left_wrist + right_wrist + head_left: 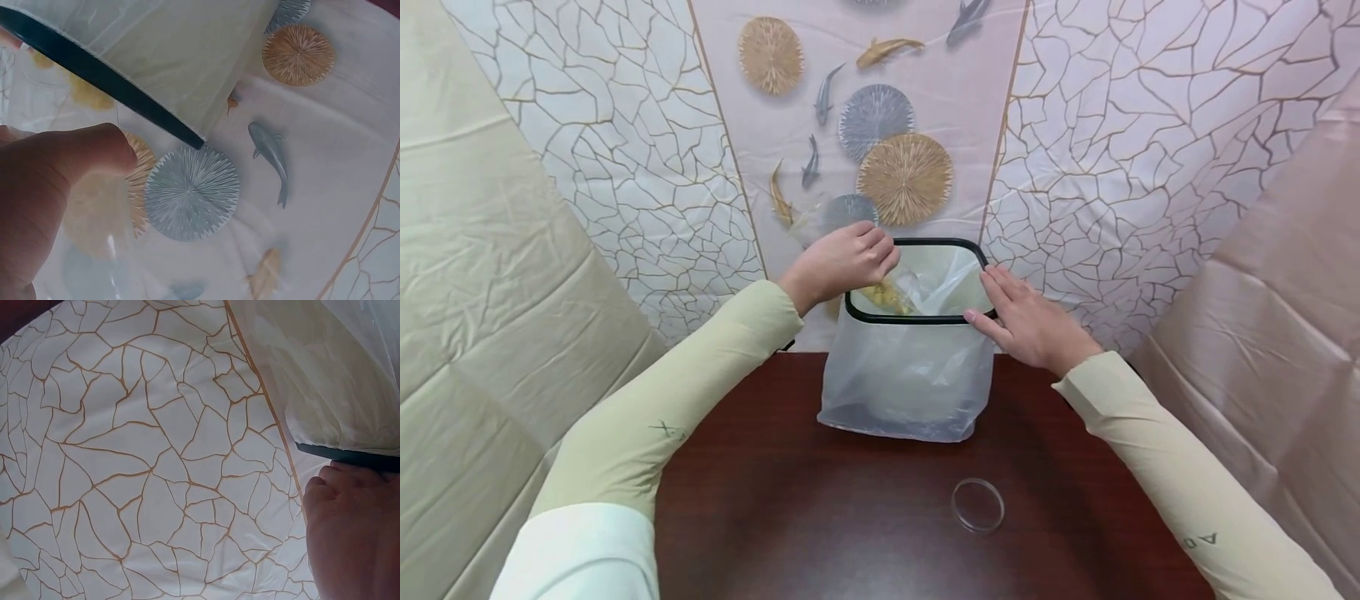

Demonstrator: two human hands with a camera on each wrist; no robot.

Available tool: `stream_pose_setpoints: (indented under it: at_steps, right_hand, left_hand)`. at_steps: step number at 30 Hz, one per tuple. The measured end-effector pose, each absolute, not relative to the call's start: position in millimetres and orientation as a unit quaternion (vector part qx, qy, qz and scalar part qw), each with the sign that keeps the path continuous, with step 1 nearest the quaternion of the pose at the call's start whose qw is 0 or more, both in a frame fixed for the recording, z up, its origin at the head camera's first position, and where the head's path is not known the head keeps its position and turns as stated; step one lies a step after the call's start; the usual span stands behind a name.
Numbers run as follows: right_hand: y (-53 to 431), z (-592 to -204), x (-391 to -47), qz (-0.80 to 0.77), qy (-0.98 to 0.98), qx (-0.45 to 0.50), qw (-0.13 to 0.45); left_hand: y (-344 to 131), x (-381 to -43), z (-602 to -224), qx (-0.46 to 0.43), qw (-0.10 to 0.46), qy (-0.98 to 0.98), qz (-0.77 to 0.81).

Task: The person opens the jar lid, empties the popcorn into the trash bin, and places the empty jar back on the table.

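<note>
A pale bin point(958, 283) with a black rim and a translucent bag liner point(910, 375) stands at the table's back. Above its left rim my left hand point(842, 262) grips a clear, see-through container point(106, 219), mostly hidden by the hand in the head view. Yellow matter point(886, 296) shows below the fingers at the bin's mouth; yellow patches point(90, 94) also appear past the thumb in the left wrist view. My right hand point(1030, 321) rests on the rim's front right corner, its fingers extended in the head view. The right wrist view shows it against the rim point(350, 456).
A clear round lid or dish point(977, 505) lies on the dark reddish table point(820, 517), in front of the bin and slightly right. Behind the bin hangs a patterned cloth point(1075, 167). Plain beige cloths point(475, 333) close off both sides.
</note>
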State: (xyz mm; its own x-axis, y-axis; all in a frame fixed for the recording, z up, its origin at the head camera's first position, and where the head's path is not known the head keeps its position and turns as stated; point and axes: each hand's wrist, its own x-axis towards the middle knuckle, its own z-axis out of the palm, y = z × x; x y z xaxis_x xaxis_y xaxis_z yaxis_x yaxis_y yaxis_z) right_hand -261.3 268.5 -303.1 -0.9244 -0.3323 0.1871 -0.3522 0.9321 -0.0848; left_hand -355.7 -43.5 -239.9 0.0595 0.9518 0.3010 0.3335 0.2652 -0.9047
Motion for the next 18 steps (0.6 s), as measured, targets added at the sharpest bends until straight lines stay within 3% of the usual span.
stream_pose_setpoints:
  at_steps: [11,18]
  right_hand:
    - [267,-302,-261,0.050,-0.979,0.181,0.080]
    - [269,-302,-263,0.053,-0.978,0.185,0.085]
  left_hand:
    - [-38,-355,-236,-0.533,0.494,-0.610,0.317]
    - [-50,-352,-231,-0.523,0.397,-0.714,0.243]
